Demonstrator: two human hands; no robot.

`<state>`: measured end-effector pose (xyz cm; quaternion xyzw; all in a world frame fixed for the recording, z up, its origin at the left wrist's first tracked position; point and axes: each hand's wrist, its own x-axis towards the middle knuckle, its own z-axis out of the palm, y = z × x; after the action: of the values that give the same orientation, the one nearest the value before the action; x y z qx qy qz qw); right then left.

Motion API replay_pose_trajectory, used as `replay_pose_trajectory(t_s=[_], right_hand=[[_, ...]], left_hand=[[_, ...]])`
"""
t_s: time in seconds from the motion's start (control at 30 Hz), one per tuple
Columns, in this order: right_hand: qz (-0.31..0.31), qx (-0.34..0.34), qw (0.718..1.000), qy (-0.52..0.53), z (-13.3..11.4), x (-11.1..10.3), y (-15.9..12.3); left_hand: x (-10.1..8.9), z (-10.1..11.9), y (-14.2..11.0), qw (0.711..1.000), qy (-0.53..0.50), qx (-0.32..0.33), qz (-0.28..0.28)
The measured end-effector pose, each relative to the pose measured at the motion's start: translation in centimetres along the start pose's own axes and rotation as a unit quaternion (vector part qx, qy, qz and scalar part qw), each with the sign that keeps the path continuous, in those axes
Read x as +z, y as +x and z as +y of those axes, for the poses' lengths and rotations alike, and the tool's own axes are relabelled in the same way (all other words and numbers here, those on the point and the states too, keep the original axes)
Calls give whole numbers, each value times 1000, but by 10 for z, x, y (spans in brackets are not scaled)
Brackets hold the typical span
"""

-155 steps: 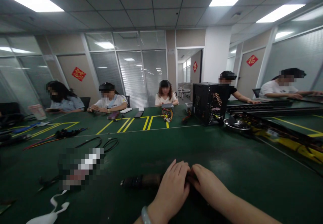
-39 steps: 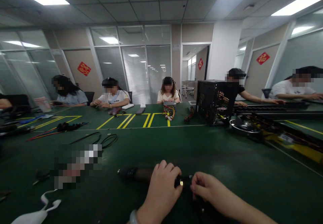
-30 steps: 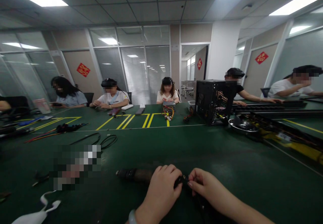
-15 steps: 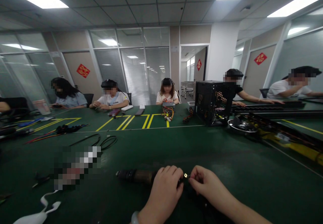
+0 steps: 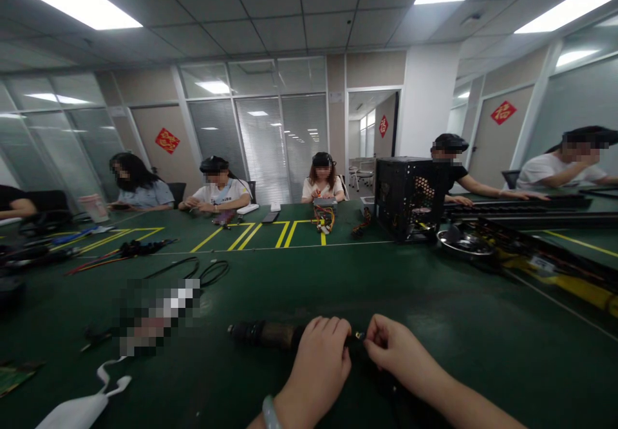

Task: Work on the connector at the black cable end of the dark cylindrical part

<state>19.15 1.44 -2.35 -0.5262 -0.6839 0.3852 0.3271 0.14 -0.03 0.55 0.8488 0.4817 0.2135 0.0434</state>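
Observation:
An electric screwdriver point(image 5: 276, 335), dark with a brownish barrel, lies along the green table, its tip pointing left. My left hand point(image 5: 324, 357) wraps round its rear end and hides that part. Close by on the right, my right hand point(image 5: 396, 354) is closed in a pinch on a small plug point(image 5: 359, 335) with a gold-coloured spot. The plug sits between my two hands, at the screwdriver's back end. Whether it is in the socket I cannot tell. A dark cable seems to hang below my right hand, hard to make out against the table.
A black computer case point(image 5: 410, 198) and a round metal dish point(image 5: 466, 241) stand at the back right. To the left lie a white strap-like item point(image 5: 77, 409), a black cable point(image 5: 215, 273) and a green circuit board point(image 5: 18, 376). Several people sit across the table point(image 5: 290, 274).
The view has shifted slightly, so the scene sits a little further right. My left hand still holds the screwdriver; the gold spot on the plug has turned and shows less.

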Motion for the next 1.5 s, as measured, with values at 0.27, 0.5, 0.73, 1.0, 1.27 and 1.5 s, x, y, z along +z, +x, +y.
replay_pose_trajectory(t_s=[0.27, 0.5, 0.73, 1.0, 1.27, 1.5], right_hand=[[7, -41, 996, -81, -9, -8, -5], [15, -47, 993, -104, -7, -5, -5], [24, -51, 993, -107, -4, -3, -3], [-2, -41, 998, -41, -8, -3, -4], [-7, -37, 999, -17, -3, -8, 3], [-11, -52, 996, -64, -5, -2, 0]], left_hand=[[-16, -4, 4, 999, -20, 4, -51], [-18, -9, 0, 998, -37, 11, -40], [-7, -6, -2, 999, -13, 26, -19], [-5, -8, -3, 999, -37, 12, -16], [-2, -14, 0, 997, -79, 3, 6], [0, -19, 2, 997, -75, 23, 12]])
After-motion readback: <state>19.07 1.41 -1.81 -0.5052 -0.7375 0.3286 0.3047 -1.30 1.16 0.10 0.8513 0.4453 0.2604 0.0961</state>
